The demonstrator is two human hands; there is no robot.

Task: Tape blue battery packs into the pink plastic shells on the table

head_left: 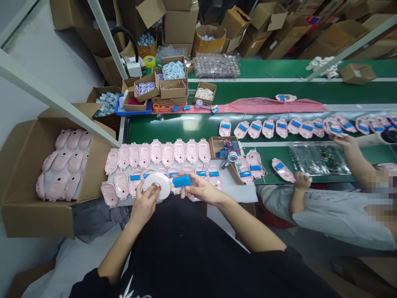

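Observation:
My left hand (144, 203) grips a white roll of tape (157, 185) by its lower edge, fingers curled round it. My right hand (200, 188) pinches a blue battery cell (182, 181) beside the roll, just above the near row of pink shells. Two rows of pink plastic shells (161, 153) lie on the white sheet in front of me; the near-row shells carry blue batteries (214, 174). The back-row shells hold none.
A big cardboard box of pink shells (63, 163) stands at my left. A small box of wired parts (223, 147) sits right of the rows. A co-worker's hands (301, 179) work at the right on the green conveyor (173, 126), where more pink shells (281, 127) lie.

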